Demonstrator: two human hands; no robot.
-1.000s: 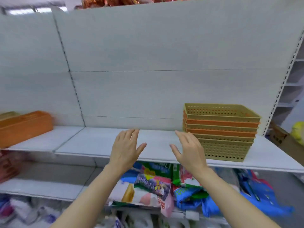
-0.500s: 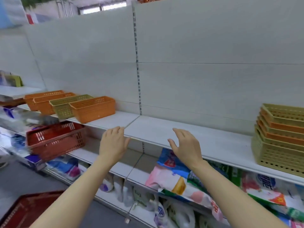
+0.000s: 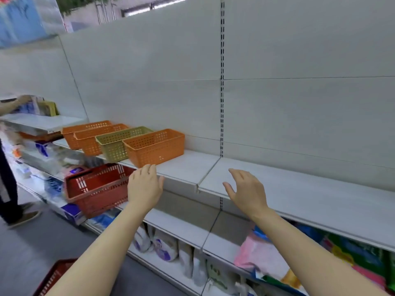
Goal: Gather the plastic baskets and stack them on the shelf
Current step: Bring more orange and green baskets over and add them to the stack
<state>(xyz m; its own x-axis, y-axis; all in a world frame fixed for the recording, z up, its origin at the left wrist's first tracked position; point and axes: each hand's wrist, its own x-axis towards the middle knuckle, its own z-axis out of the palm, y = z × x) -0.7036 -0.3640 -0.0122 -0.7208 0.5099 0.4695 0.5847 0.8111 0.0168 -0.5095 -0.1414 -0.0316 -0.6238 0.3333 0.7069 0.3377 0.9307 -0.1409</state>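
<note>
Several plastic baskets stand in a row on the white shelf (image 3: 299, 189) at the left. The nearest is an orange basket (image 3: 155, 147); behind it come a green basket (image 3: 119, 142) and two more orange baskets (image 3: 92, 135). My left hand (image 3: 145, 186) hovers open just below and in front of the nearest orange basket, not touching it. My right hand (image 3: 248, 191) is open over the shelf's front edge, well to the right of the baskets. Neither hand holds anything. The stack of baskets from before is out of view.
A red shopping basket (image 3: 96, 186) sits on the lower shelf under the row. Another red basket (image 3: 53, 276) lies on the floor at bottom left. A person (image 3: 8, 178) stands at the far left by the shelves. Bagged goods (image 3: 263, 255) fill the lower shelves.
My view has swung left: the stacked baskets slid out on the right and the row of single baskets came closer. Both hands stay open and moved toward that row.
</note>
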